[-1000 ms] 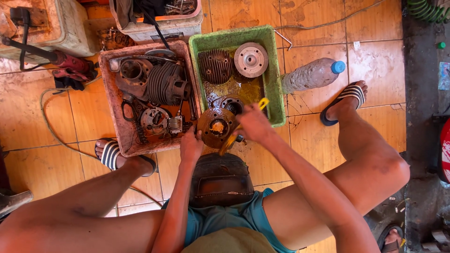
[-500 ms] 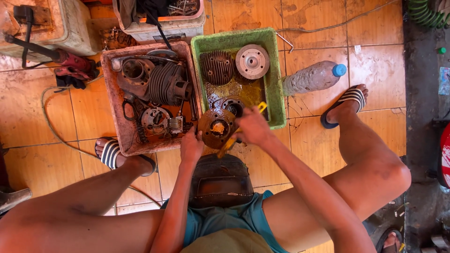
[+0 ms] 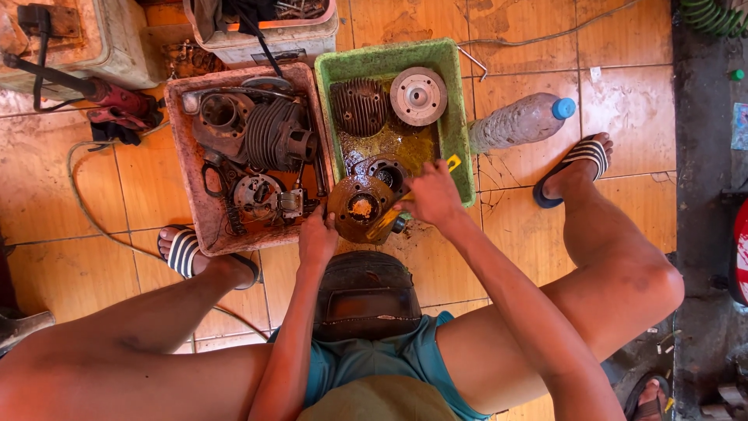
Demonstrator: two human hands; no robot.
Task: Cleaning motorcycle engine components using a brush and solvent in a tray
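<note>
My left hand grips the near edge of a round, rusty engine part held over the front of a green tub. My right hand holds a yellow-handled brush laid across that part, its handle end sticking out past my fingers. The tub holds oily liquid, a finned cylinder head, a round grey disc and a ring-shaped part. I sit low with both knees spread on an orange tiled floor.
A pink tub on the left holds a finned cylinder and several engine pieces. A plastic bottle with a blue cap lies right of the green tub. A dark seat is between my legs. White containers stand at the back.
My right hand has shifted slightly up and right with the brush across the round part. My left hand keeps its hold. The view has moved a little.
</note>
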